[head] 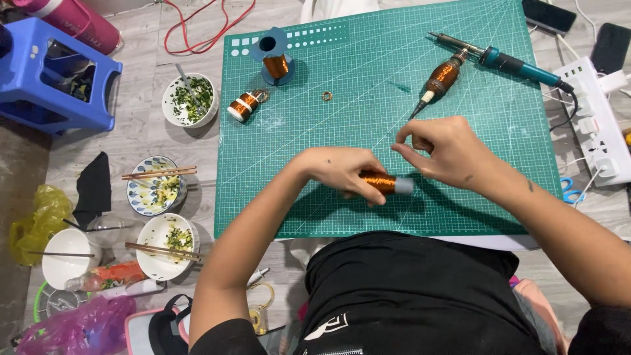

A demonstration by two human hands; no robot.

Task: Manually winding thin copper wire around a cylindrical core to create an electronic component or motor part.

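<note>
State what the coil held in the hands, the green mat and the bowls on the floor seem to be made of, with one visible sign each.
Coil in the left hand: likely copper wire, shiny orange windings.
Green mat: probably matte rubber or vinyl, printed with a grid.
Bowls: apparently glazed ceramic, smooth glossy white.
</note>
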